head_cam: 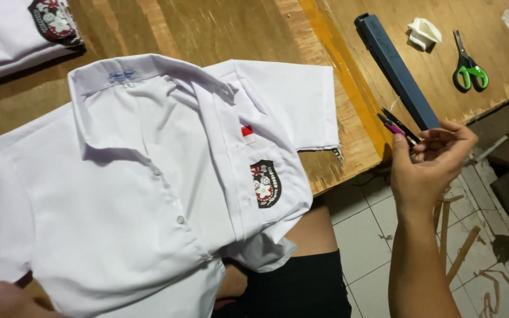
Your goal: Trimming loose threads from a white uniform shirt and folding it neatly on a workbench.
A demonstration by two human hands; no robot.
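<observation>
A white short-sleeved shirt [148,176] with a dark badge on its chest pocket and a small red-and-white patch lies spread on the wooden table [225,29], hanging over the near edge. My left hand [7,300] grips the shirt's lower hem at the bottom left. Off the table's right edge, my right hand [431,159] is raised and holds a small black thread snipper [397,125] with pink on it, blades pointing up-left. The snipper is clear of the shirt.
A long blue-grey bar [396,70] lies diagonally at the table's right. Green-handled scissors [468,65] and a folded white scrap [424,32] lie beyond it. More folded white shirts [13,35] sit top left. Tiled floor with wood scraps lies below right.
</observation>
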